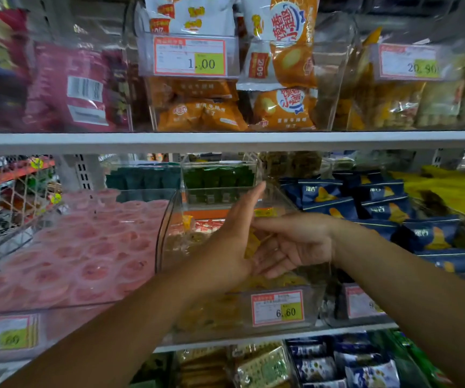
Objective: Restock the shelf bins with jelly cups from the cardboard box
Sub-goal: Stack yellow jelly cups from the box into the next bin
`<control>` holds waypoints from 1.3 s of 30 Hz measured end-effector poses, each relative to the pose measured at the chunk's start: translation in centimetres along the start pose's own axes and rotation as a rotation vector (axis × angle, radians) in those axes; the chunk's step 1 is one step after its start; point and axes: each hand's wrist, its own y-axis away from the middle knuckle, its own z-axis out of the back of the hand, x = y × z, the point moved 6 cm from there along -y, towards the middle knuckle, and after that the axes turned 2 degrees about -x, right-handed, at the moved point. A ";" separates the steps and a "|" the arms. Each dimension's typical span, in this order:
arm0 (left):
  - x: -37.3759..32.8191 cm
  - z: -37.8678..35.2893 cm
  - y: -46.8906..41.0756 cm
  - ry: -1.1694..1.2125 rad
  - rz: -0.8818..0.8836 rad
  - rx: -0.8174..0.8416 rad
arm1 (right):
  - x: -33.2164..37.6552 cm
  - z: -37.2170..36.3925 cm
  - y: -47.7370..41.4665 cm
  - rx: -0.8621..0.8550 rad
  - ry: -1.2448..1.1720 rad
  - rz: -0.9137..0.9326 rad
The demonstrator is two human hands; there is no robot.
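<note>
Left hand (234,233), right hand (295,247), both flat, inside one clear bin (160,242).

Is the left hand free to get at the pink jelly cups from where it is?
Likely yes, by going over: the middle bin's clear side wall stands between the left hand and the pink jelly cups, whose bin is open on top.

Jelly cups (91,247) pink; snack packets (421,236) navy with yellow motif; price tag (278,308) red-bordered, yellow patch.
</note>
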 end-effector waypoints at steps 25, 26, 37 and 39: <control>6.0 -3.4 -0.4 -0.169 0.274 0.419 | 0.2 3.6 -6.7 -0.152 1.769 -0.166; 5.9 -3.5 -0.3 -0.150 0.275 0.414 | 0.1 3.7 -6.7 -0.170 1.752 -0.160; 5.6 -1.8 1.0 -0.115 0.256 0.214 | 2.3 2.2 -3.5 -0.337 1.612 0.052; 5.5 -1.3 2.0 -0.058 0.238 0.139 | 2.9 1.5 -2.1 -0.381 1.483 0.162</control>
